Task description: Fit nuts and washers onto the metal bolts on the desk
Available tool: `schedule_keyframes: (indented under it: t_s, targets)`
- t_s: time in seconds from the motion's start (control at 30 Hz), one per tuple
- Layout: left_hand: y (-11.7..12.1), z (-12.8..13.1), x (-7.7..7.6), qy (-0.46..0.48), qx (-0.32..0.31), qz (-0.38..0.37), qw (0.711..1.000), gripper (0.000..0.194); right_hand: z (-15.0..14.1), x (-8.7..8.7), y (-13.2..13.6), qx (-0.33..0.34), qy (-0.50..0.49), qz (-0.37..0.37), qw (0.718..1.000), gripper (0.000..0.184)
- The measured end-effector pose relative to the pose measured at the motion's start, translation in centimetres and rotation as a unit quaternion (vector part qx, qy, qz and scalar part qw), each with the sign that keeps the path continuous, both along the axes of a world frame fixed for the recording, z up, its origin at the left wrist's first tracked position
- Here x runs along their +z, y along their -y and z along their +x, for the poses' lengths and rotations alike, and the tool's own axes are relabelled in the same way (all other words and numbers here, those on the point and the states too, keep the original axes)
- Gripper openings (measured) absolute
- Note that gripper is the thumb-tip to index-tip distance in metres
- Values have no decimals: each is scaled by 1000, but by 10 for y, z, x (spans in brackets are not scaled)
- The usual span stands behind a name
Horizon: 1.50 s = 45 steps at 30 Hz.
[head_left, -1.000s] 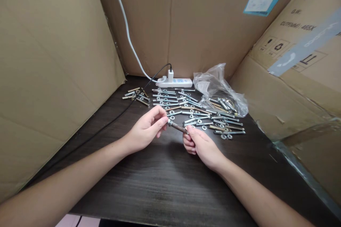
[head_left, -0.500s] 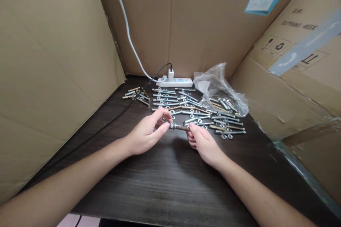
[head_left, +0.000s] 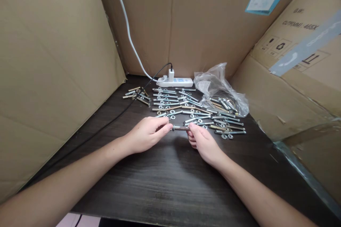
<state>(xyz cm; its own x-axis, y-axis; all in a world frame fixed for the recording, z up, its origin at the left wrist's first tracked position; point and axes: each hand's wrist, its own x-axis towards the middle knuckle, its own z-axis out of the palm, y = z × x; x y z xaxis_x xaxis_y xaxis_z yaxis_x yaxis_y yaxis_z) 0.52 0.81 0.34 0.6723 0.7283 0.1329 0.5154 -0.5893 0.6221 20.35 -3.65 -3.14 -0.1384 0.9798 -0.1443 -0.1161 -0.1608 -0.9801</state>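
A long metal bolt lies level between my two hands, just above the dark table. My right hand pinches its right end with thumb and fingertips. My left hand is closed on the left end, thumb and forefinger at the bolt's head; whether a washer or nut sits there is too small to tell. Behind the hands lie rows of several more bolts and washers.
A crumpled clear plastic bag with more bolts lies at the back right. A white power strip with a plugged-in adapter, a white cable and a black cable sits by the rear cardboard wall. Cardboard panels enclose the table on three sides.
The bolt went from tilted to level and dropped slightly. My left fingers slid along its head end and closed tighter; my right hand shifted a little forward.
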Motion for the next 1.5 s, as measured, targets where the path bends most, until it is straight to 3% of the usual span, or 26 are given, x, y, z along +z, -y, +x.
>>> schedule_keyframes:
  t_s: [0.3,0.57,0.7,0.83,1.0,1.2,1.3,1.4,1.5]
  targets:
    - [-1,1,-3,5,23,6,1000,35,-1,-1,1,0,-10,1,1000,51]
    - [2,1,-6,45,15,-21,999,15,3,-2,-2,8,-22,-39,999,50]
    - [4,0,-5,57,17,-24,998,25,4,-1,-3,2,-24,-35,999,51]
    - [1,-1,-2,39,37,-7,999,22,4,-1,-3,-5,-27,-35,999,51]
    - [-3,0,-3,16,-6,1,1000,41,4,-3,-3,-5,-27,-25,999,51]
    - [2,1,-5,32,26,-9,999,16,4,-4,-4,-6,-24,-25,999,50]
    - [4,1,-4,47,30,3,998,27,3,-3,-3,-7,-23,-22,999,50]
    - [2,0,-2,38,22,14,999,16,2,-2,-3,-5,-19,-21,1000,50]
    - [-1,0,-4,29,5,26,999,30,3,-3,-2,-6,-18,-22,1000,49]
